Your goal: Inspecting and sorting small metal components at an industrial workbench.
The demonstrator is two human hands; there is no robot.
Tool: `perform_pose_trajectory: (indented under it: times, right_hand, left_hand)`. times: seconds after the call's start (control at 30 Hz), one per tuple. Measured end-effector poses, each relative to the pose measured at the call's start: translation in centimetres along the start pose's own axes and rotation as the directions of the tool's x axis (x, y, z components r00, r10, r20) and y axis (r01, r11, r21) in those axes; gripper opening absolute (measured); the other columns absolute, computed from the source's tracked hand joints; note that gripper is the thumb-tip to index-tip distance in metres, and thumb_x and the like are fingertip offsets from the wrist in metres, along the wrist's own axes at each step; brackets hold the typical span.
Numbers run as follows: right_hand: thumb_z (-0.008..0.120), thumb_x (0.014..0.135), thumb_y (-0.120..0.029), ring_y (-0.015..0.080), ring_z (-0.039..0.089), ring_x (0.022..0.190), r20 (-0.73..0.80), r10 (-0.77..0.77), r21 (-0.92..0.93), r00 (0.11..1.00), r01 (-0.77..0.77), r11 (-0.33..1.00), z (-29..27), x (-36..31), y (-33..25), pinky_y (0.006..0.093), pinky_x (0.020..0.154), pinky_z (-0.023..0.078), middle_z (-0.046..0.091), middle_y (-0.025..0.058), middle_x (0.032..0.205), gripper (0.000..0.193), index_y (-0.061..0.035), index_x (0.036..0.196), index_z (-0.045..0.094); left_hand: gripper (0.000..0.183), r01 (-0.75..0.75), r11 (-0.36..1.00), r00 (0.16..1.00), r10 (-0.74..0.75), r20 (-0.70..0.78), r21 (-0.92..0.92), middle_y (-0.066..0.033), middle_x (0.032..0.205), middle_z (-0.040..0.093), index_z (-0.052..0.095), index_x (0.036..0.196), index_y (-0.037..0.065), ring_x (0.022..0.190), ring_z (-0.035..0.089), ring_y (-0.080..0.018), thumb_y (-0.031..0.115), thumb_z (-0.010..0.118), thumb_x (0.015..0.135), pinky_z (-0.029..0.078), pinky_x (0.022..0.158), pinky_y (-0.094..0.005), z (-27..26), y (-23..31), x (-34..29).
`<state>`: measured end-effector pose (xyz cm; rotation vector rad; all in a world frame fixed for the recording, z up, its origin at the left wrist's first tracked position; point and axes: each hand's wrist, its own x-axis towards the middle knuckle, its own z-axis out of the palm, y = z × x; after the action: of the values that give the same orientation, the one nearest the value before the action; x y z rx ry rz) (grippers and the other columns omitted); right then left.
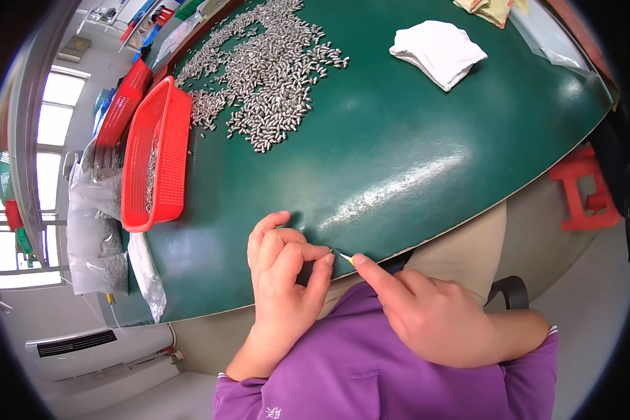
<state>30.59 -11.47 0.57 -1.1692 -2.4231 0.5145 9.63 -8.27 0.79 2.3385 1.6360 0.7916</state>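
Your right hand [434, 318] grips a slim tool [353, 260], yellow and white, angled in at your left hand [283, 280], where thumb and forefinger pinch a tiny piece [332, 250], too small to make out! Silvery metal pieces [269, 84] sprawl across the green table [259, 189], red basket [168, 157] just left, white cloth [437, 52] well right.

You have a pile of parts [273, 91] on the table [259, 182]. Left of it sits a basket [173, 154] with more parts [151, 175] inside; right of it lies a cloth [437, 54]. Your left hand [283, 280] is in front of the pile, your right hand [434, 311] to its front right.
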Motion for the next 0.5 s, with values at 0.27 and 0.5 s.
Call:
perform_pose_trajectory:
  times: [0.27,0.5]
  right_hand:
    - [0.062,0.074,-0.007,0.0108,0.049,0.052,0.012,-0.018,0.064,1.000,0.017,0.998,0.7,0.0,0.4,0.0239,0.043,0.045,0.043,0.0011,0.066,0.067,0.0004,0.138,0.048]
    - [0.063,0.074,-0.009,0.0127,0.051,0.050,0.077,-0.039,0.106,0.996,0.030,0.994,-0.6,0.7,1.0,0.0264,0.043,0.046,0.045,0.0029,0.067,0.066,0.0007,0.138,0.047]
  left_hand:
    - [0.017,0.003,1.000,1.000,-0.003,0.014,-0.016,-0.0068,0.088,0.055,0.062,0.077,0.005,0.113,0.052,-0.0334,-0.003,0.074,0.066,0.042,0.094,-0.0430,-0.2,-0.2,0.1]
    - [0.017,0.036,0.999,0.999,-0.035,0.023,-0.036,-0.0068,0.087,0.056,0.063,0.077,0.005,0.110,0.053,-0.0329,-0.003,0.074,0.066,0.042,0.093,-0.0421,0.0,0.1,0.3]
